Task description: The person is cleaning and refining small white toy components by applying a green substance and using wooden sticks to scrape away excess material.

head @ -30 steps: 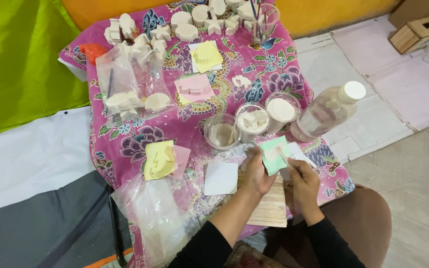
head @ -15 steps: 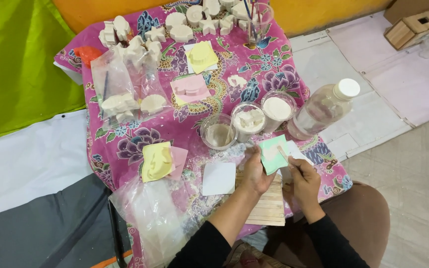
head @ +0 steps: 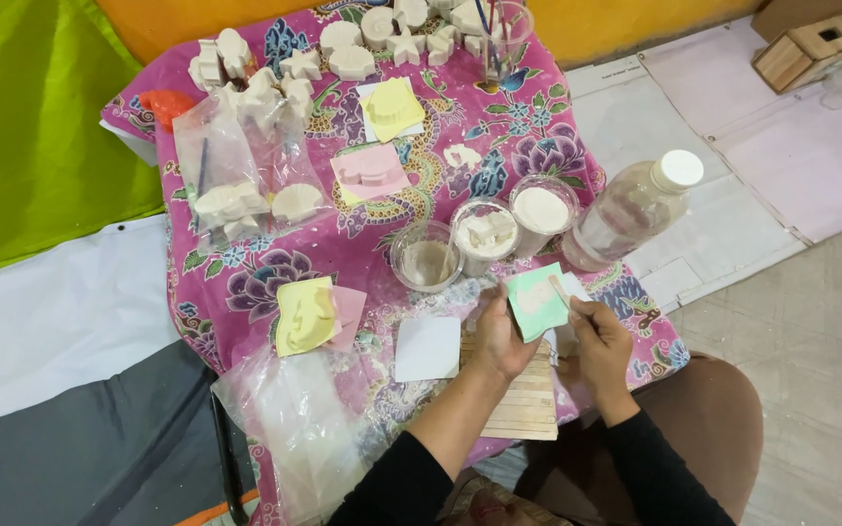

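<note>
My left hand (head: 502,338) holds a small green mould (head: 535,299) up over the table's near edge. My right hand (head: 604,338) grips a thin wooden stick (head: 559,290) whose tip rests in the mould's pale filling. Just beyond the mould stand three clear plastic cups: one with greyish liquid (head: 427,257), one with white lumps (head: 485,232), one with white powder (head: 542,207). A white square sheet (head: 427,348) lies left of my left hand. Under my wrists sits a stack of wooden sticks (head: 525,404).
A pink flowered cloth (head: 255,282) covers the small table. On it lie a yellow mould (head: 306,314), a pink mould (head: 370,170), another yellow mould (head: 393,103), white plaster figures (head: 246,73), bagged figures (head: 236,185) and a brush cup (head: 502,34). A clear bottle (head: 635,206) stands at right. A wooden box (head: 808,49) sits on the floor.
The view has shifted slightly, so the table sits a little further left in frame. Both hands stay at the green mould, the stick still in it.
</note>
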